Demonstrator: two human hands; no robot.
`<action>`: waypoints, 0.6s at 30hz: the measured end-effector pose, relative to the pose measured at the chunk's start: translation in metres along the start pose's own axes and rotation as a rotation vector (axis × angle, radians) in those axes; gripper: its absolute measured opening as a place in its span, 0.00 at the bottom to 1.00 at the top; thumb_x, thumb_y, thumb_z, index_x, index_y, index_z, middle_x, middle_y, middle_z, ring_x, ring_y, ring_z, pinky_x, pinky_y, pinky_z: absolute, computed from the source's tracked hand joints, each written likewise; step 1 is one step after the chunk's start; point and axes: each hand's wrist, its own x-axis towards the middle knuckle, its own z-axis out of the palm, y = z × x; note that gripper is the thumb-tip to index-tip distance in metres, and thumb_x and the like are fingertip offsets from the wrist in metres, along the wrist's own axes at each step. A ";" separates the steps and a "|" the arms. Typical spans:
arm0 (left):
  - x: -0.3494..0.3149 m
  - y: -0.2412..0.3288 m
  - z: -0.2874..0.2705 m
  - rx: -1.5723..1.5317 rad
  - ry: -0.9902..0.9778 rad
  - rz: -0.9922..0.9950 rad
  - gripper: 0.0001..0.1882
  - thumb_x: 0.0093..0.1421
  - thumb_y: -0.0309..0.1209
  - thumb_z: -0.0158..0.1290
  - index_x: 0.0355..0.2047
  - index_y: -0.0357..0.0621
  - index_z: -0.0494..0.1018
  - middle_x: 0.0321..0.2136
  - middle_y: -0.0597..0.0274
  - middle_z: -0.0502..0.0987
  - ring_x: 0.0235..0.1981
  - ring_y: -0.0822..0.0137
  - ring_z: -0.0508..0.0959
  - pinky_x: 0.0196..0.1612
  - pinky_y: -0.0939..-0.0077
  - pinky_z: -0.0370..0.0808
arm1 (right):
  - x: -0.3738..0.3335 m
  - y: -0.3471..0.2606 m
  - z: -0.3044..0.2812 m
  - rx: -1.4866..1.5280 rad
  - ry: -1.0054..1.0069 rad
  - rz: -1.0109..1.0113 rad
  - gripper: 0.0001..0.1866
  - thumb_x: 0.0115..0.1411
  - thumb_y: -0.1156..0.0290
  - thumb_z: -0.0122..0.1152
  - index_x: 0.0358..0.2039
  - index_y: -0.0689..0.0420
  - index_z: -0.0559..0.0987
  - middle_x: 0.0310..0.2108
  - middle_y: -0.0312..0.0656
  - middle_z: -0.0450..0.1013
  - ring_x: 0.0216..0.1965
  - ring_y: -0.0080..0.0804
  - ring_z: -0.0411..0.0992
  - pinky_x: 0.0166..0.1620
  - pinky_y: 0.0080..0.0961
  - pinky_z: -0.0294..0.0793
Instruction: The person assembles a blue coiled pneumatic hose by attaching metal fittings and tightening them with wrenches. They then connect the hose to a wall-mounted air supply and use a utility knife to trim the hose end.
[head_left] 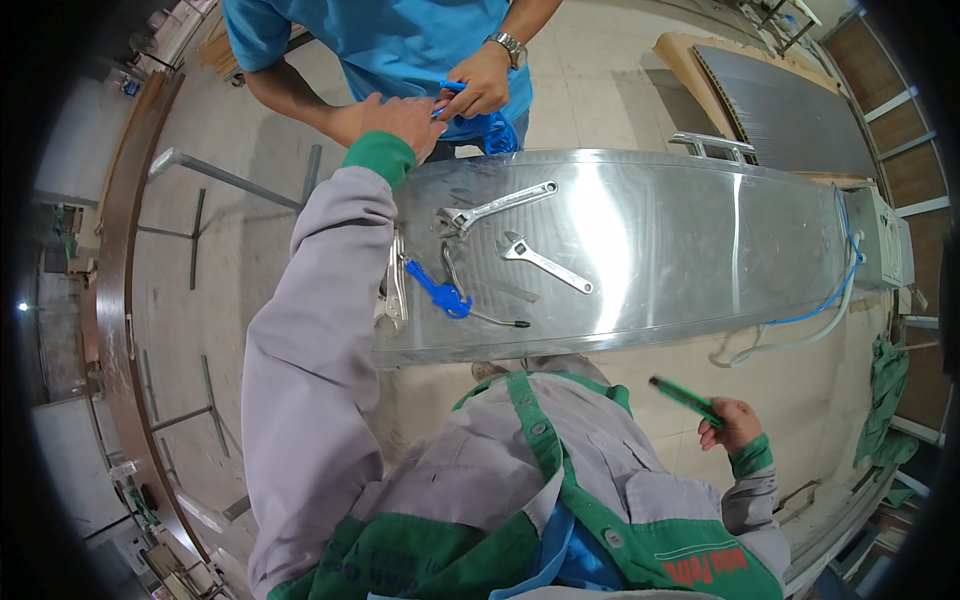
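My left hand (400, 122) reaches across the table to a co-worker's hands, its fingers closed at the end of a blue air hose (455, 87). The co-worker's watch-wearing hand (484, 82) grips the same hose; their other hand is mostly hidden behind mine. Coiled blue hose (497, 133) hangs below. Out to the right, beside my body, my right hand (735, 425) is wrapped round a green utility knife (688, 402), its tip pointing up and left. Two adjustable wrenches (510, 203) (547, 264), locking pliers (393, 285) and a blue air blow gun (448, 299) lie on the metal table.
The shiny metal tabletop (690, 240) stretches between me and the co-worker (400, 45). A blue hose and pale cable (790, 345) run off its right end beside a grey box (882, 240). Metal frame legs (230, 182) stand at left. Corrugated panels (785, 110) lean at back right.
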 end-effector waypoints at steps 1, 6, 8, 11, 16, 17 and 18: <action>-0.003 0.000 0.006 -0.020 0.029 0.007 0.25 0.67 0.53 0.50 0.53 0.49 0.74 0.43 0.54 0.83 0.50 0.53 0.80 0.58 0.53 0.67 | -0.009 -0.020 0.006 -0.008 -0.132 -0.082 0.25 0.63 0.67 0.56 0.57 0.69 0.71 0.31 0.53 0.78 0.26 0.41 0.79 0.29 0.37 0.83; -0.040 0.005 0.039 -0.381 -0.111 -0.064 0.22 0.69 0.49 0.47 0.50 0.45 0.74 0.39 0.48 0.82 0.45 0.50 0.80 0.47 0.56 0.73 | 0.019 -0.075 0.114 -0.048 -0.595 -0.403 0.23 0.65 0.72 0.52 0.59 0.67 0.68 0.42 0.48 0.75 0.40 0.36 0.76 0.43 0.37 0.77; -0.061 0.012 0.054 -0.651 -0.039 -0.101 0.23 0.70 0.48 0.46 0.52 0.43 0.72 0.38 0.44 0.81 0.42 0.47 0.81 0.42 0.55 0.75 | 0.041 -0.089 0.166 0.027 -0.773 -0.402 0.21 0.66 0.72 0.51 0.58 0.66 0.68 0.42 0.45 0.73 0.38 0.32 0.72 0.41 0.33 0.75; -0.091 0.025 0.076 -1.004 0.091 -0.102 0.21 0.70 0.46 0.46 0.50 0.42 0.72 0.35 0.46 0.79 0.39 0.46 0.80 0.41 0.56 0.74 | 0.056 -0.100 0.225 -0.003 -0.842 -0.394 0.19 0.70 0.68 0.50 0.57 0.66 0.69 0.39 0.41 0.72 0.34 0.26 0.69 0.37 0.25 0.71; -0.123 0.027 0.090 -1.310 0.027 -0.234 0.21 0.70 0.47 0.45 0.47 0.40 0.73 0.30 0.53 0.76 0.33 0.58 0.77 0.39 0.65 0.71 | 0.067 -0.117 0.265 -0.166 -0.738 -0.530 0.22 0.74 0.62 0.48 0.59 0.66 0.69 0.30 0.36 0.71 0.27 0.18 0.65 0.32 0.17 0.65; -0.126 0.026 0.090 -1.437 -0.025 -0.276 0.21 0.71 0.47 0.44 0.46 0.40 0.73 0.28 0.56 0.75 0.32 0.61 0.76 0.38 0.66 0.70 | 0.070 -0.118 0.271 -0.197 -0.664 -0.523 0.22 0.74 0.61 0.47 0.59 0.66 0.69 0.29 0.35 0.70 0.27 0.17 0.65 0.31 0.16 0.64; -0.128 0.025 0.090 -1.573 -0.090 -0.350 0.22 0.71 0.47 0.44 0.45 0.39 0.73 0.27 0.58 0.74 0.31 0.64 0.75 0.37 0.68 0.69 | 0.074 -0.119 0.277 -0.220 -0.566 -0.493 0.22 0.74 0.61 0.47 0.58 0.66 0.69 0.28 0.34 0.70 0.26 0.16 0.65 0.31 0.15 0.64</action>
